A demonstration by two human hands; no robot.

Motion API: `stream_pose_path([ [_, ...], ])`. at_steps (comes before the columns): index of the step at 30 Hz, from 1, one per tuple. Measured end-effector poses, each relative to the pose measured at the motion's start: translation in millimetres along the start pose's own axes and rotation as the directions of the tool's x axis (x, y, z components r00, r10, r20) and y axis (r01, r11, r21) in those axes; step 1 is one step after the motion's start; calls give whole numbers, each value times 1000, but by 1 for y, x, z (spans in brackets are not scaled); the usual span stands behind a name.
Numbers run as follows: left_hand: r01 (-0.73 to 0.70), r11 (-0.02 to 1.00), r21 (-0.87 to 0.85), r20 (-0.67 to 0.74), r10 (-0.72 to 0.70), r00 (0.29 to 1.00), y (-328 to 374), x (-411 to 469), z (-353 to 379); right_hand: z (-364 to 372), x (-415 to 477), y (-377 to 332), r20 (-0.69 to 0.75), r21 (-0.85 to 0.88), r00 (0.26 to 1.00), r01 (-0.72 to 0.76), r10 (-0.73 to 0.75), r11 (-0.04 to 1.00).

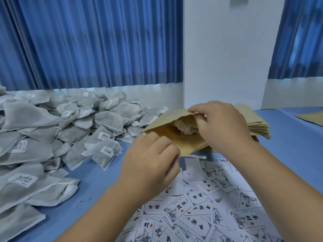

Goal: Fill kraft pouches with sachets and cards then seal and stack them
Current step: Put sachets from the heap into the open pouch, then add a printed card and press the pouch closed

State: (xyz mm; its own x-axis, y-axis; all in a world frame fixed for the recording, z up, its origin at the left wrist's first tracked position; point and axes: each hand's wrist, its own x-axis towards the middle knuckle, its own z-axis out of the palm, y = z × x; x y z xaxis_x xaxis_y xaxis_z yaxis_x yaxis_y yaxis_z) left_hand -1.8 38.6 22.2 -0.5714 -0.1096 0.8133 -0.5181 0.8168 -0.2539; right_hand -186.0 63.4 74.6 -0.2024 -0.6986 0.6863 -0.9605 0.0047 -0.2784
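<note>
Cards (192,215): thin, probably slippery, strewn nearest on blue table (97,180). Left hand (150,165): curled at pouch's near edge, grasp unclear. Kraft pouch (183,138): mid-table, light, creasable; right hand (222,124) pinches its upper lip, judged the best hold. Sachets (52,128): soft, heaped left. Blue curtains (87,41), white wall (227,49) beyond.

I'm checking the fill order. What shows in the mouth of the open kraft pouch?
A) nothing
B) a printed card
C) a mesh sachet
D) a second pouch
C: a pale mesh sachet shows inside the kraft pouch, whose upper lip the right hand pinches and lifts.
</note>
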Motion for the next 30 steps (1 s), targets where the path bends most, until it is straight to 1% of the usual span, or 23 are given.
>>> stream_pose_path([
  [3,99,994,41,-89,-95,991,-3,3,-7,-2,-2,-4,11,-3,999,30,-30,1000],
  [5,189,979,79,-62,-184,981,-4,4,-9,-3,-4,-8,20,-3,998,56,-56,998],
  [6,231,967,108,-10,-231,973,-3,4,-9,-4,-5,-11,29,2,997,66,-66,998],
  [8,297,937,182,139,-323,936,-1,3,-5,-7,-6,-18,42,19,996,82,-83,996],
  [11,314,897,312,329,-412,850,5,5,2,-11,-9,-28,23,43,992,124,-125,991],
  [14,310,864,397,394,-466,792,5,2,9,-15,-12,-36,20,46,988,150,-151,988],
  [18,310,878,366,456,-459,762,2,5,3,-18,-14,-40,42,36,987,154,-155,987],
  [21,278,907,317,534,-413,738,0,7,-1,-21,-15,-43,55,48,985,159,-161,986],
  [23,283,919,275,583,-393,711,-1,8,-2,-22,-16,-45,68,51,982,175,-178,983],
  [25,332,914,232,610,-402,682,-4,11,-2,-24,-17,-48,81,49,977,196,-199,979],
  [28,420,896,145,624,-412,664,-8,18,-6,-27,-18,-52,86,62,969,226,-231,972],
  [30,488,867,104,656,-428,622,-8,20,-7,-27,-19,-56,92,74,963,248,-254,966],
])
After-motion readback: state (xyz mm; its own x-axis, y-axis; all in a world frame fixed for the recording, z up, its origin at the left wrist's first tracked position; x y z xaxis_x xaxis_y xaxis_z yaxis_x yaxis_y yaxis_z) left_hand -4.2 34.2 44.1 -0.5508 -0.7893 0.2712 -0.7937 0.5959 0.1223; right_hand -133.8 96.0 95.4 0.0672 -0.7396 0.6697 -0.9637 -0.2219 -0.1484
